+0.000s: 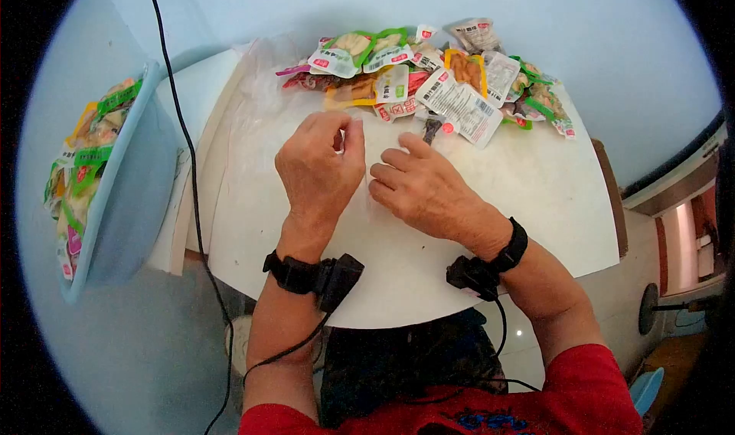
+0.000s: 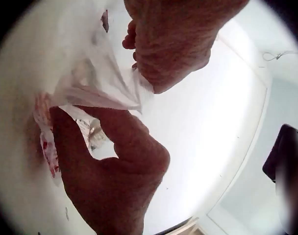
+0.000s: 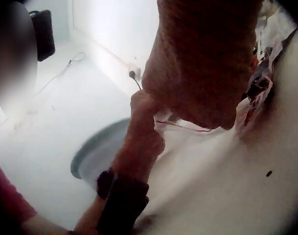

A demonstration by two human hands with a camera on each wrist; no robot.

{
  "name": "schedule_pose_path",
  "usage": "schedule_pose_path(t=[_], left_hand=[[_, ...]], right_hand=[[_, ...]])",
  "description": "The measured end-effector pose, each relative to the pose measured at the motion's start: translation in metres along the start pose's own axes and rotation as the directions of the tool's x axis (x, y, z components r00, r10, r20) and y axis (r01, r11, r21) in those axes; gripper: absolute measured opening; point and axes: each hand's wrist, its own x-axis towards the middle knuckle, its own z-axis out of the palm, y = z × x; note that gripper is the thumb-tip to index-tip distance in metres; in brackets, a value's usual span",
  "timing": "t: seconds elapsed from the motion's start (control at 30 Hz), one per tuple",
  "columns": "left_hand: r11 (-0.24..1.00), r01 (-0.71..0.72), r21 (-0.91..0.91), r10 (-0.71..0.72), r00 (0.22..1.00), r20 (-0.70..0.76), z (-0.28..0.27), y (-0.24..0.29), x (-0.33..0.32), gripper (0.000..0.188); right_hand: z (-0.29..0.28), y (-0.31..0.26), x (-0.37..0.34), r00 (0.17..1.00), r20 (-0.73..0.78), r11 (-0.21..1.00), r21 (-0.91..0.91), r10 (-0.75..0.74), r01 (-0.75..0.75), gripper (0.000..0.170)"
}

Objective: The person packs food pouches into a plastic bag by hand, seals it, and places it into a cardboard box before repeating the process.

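A thin clear plastic bag stretches between the two hands over the white table. My left hand pinches its edge between thumb and forefinger, with a rounded gap showing behind the fingertips in the left wrist view. On the other side, my right hand holds the bag with curled fingers; its fingertips are partly hidden. Beyond the hands lies a heap of sealed snack packets, among them a white-backed packet, a yellow-edged packet and a green-edged packet.
More clear plastic lies at the table's far left. A light-blue basin with several green-edged packets stands at the left. A black cable hangs down between basin and table. Blue wall borders the far side.
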Motion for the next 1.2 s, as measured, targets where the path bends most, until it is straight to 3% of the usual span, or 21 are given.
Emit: schedule_pose_path(t=[0.07,0.17,0.27,0.47,0.67,0.77,0.87,0.97,1.0,1.1,1.2], left_hand=[[0.999,-0.023,0.05,0.024,0.999,-0.024,-0.001,-0.003,0.002,0.009],[0.995,0.051,0.09,-0.049,0.998,-0.033,-0.003,-0.007,0.005,0.009],[0.998,0.055,0.005,-0.054,0.998,-0.026,-0.004,-0.006,0.005,0.009],[0.999,0.036,-0.032,-0.036,0.999,-0.009,-0.001,-0.005,0.002,0.007],[0.999,0.019,-0.046,-0.015,0.997,0.073,-0.004,-0.007,0.002,0.008],[0.963,0.213,-0.164,-0.162,0.947,0.278,-0.013,0.003,0.005,0.014],[0.789,0.352,-0.504,-0.195,0.921,0.339,-0.012,-0.006,0.007,0.028],[0.851,0.398,-0.342,-0.357,0.917,0.179,-0.004,-0.024,0.01,0.03],[0.884,0.422,-0.2,-0.39,0.903,0.18,-0.005,-0.027,0.011,0.032],[0.944,0.304,0.129,-0.328,0.908,0.261,0.007,-0.065,-0.003,0.03],[0.941,0.252,0.226,-0.32,0.88,0.35,0.013,-0.077,-0.011,0.031]], right_hand=[[-0.004,0.0,0.003,0.997,-0.012,0.995,-0.063,-0.078,0.078,0.006],[0.006,0.0,-0.002,0.996,0.043,0.996,0.029,-0.083,0.082,0.006],[0.006,-0.001,-0.004,0.998,0.045,0.992,0.118,-0.053,0.047,0.008],[0.008,-0.001,-0.003,0.99,-0.012,0.941,0.314,0.138,-0.127,0.013],[0.014,0.008,-0.01,0.977,-0.003,0.868,0.459,0.214,-0.189,0.007],[0.019,0.011,-0.009,0.995,-0.076,0.957,0.288,0.069,-0.044,0.005],[0.017,0.01,-0.007,0.994,0.076,0.969,0.232,0.075,-0.091,0.005],[0.028,0.01,-0.01,0.992,-0.061,0.981,0.171,0.108,-0.096,0.007],[0.028,0.01,-0.009,0.993,-0.055,0.981,0.168,0.109,-0.099,0.006],[0.022,0.012,-0.01,0.995,-0.003,0.983,0.158,0.099,-0.097,0.005],[0.012,0.016,-0.014,0.995,0.068,0.985,0.151,0.072,-0.082,0.007]])
